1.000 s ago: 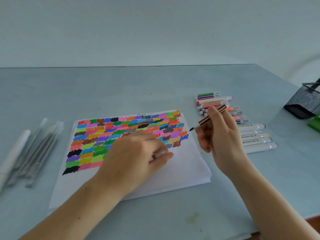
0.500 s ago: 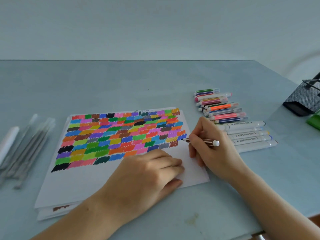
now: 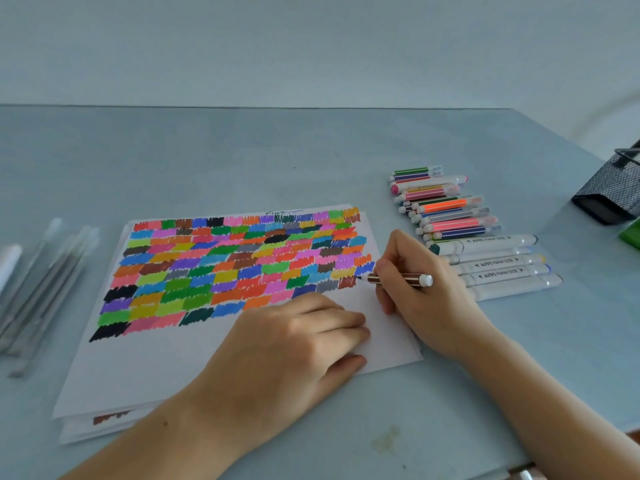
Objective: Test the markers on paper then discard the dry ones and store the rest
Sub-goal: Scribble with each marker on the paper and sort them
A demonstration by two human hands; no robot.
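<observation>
A stack of white paper (image 3: 166, 368) lies on the table, its top sheet covered with rows of coloured scribble patches. My right hand (image 3: 420, 296) grips a brown striped marker (image 3: 398, 279) whose tip touches the paper at the right end of a patch row. My left hand (image 3: 287, 344) rests on the lower right of the sheet with fingers curled, pressing it down. A row of capped markers (image 3: 450, 216) lies to the right of the paper, thin coloured ones at the back and thick white ones (image 3: 498, 268) nearer.
Several grey and white pens (image 3: 45, 271) lie at the left of the table. A black mesh holder (image 3: 613, 192) stands at the far right with a green object (image 3: 632, 233) beside it. The table edge runs along the bottom right.
My right hand came down from mid-air and set the brown marker's tip on the paper. My left hand slid towards the sheet's lower right corner. The view tilted slightly.
</observation>
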